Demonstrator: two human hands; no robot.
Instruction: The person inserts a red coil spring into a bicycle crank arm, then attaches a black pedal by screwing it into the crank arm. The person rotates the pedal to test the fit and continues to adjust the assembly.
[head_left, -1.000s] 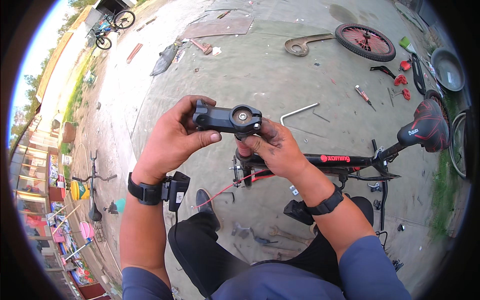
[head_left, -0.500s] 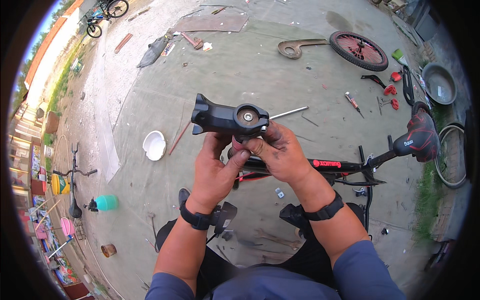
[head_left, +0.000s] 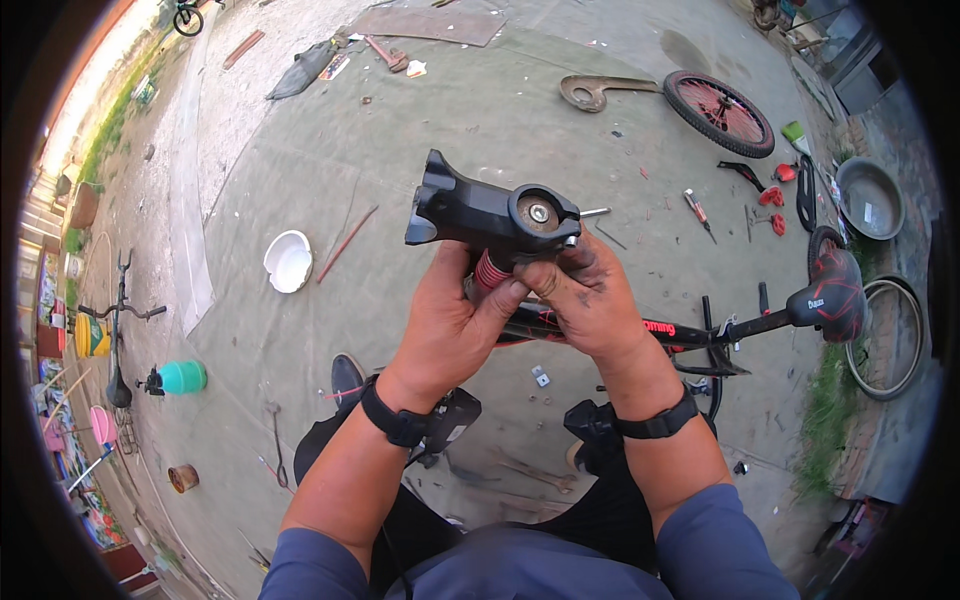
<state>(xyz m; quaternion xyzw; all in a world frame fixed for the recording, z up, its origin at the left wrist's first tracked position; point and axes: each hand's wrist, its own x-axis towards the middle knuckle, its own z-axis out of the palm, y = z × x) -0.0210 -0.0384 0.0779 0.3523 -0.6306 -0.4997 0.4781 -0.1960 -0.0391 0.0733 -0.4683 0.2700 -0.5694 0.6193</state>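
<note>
On my feed the chunky metal handlebar stem [head_left: 475, 210] is black, with a rusty-brown ring [head_left: 526, 208] round a silver bolt [head_left: 538, 213]. The ribbed tube section [head_left: 489, 272] underneath is red. Dark smudges mark the right hand [head_left: 592, 298]. The black tubular bike frame [head_left: 535, 322] has red lettering, the padded black saddle [head_left: 835, 297] red web-like lines. Loose spoked wheel [head_left: 722, 106]? Black tyre, red rim (yep, same combo again). Teal bottle [head_left: 183, 377], round white bowl [head_left: 288, 262], navy fabric sleeves [head_left: 315, 568].

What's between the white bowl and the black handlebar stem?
In the head view, a thin reddish rod lies on the ground between the white bowl and black handlebar stem.
</note>
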